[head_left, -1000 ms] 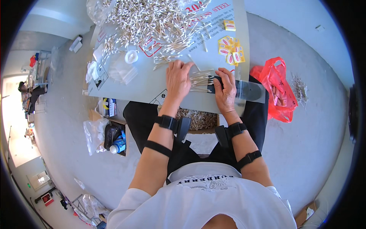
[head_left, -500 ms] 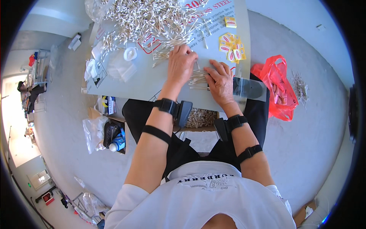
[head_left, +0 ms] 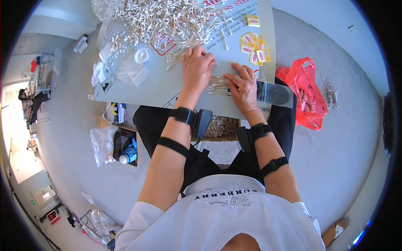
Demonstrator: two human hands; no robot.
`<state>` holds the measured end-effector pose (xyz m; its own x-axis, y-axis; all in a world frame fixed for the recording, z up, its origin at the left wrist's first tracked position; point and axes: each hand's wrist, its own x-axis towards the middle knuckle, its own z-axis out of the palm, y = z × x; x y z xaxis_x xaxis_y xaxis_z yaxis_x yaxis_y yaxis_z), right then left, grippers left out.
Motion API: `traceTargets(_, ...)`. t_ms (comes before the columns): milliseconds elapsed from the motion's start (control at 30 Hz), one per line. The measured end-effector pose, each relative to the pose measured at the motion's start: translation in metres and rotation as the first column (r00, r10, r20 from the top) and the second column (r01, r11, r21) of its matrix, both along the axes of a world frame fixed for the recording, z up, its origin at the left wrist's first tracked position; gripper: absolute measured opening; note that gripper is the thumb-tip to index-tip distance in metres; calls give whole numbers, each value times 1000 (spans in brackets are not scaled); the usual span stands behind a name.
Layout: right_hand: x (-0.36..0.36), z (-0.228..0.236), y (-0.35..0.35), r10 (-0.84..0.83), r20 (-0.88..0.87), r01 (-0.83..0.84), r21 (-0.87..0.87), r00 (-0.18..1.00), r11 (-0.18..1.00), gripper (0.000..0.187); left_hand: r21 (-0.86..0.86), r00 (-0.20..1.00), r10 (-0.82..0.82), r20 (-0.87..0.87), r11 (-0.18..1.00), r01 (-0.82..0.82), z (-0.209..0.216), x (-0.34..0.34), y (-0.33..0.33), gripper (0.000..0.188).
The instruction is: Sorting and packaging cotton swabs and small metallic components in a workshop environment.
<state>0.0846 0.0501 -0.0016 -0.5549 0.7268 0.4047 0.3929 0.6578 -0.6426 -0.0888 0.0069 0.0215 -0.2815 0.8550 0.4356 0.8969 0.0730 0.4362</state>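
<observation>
A small row of cotton swabs lies near the table's front edge. My right hand rests at its right end, thumb and fingers closed over the swab ends. To the left and a bit farther in, my left hand is curled with its fingertips together. A white swab tip shows beside its index finger; the rest of what it pinches is hidden under the fingers. Just beyond that hand, loose swabs spill from a large heap of cotton swabs across the far side.
Yellow packets lie at the table's right. A white round lid and clear plastic bags are at the left. A dark translucent strip overhangs the right corner, near a red plastic bag. A box of swabs sits below the table.
My left hand has shifted slightly left and up, away from the row of swabs. The right hand stays nearly in place on the swabs.
</observation>
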Motion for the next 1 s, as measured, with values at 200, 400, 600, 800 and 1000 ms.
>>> traceTargets(200, -5, 11, -7, -84, -295, -9, -303, 952, 953, 22, 147, 990, 83, 111, 984, -99, -18, -15, 15, 16)
traceTargets(400, -2, 3, -28, -274, -432, 26, -499, 859, 866, 28, 291, 786, -63, 616, 944, -153, -23, 26, -40, 27)
traceTargets(600, -7, 6, -29, -210, -383, 24, -436, 899, 900, 26, 238, 737, -76, 672, 964, -117, -25, 2, -30, 30)
traceTargets(800, -5, 7, -28, -131, -346, -17, -394, 929, 919, 25, 334, 476, -211, 854, 924, -189, -24, -2, -30, 25)
traceTargets(1000, 5, 6, -19, -73, -278, -24, -331, 958, 943, 26, 9, 959, -107, 264, 994, 109, 2, -17, -63, 27)
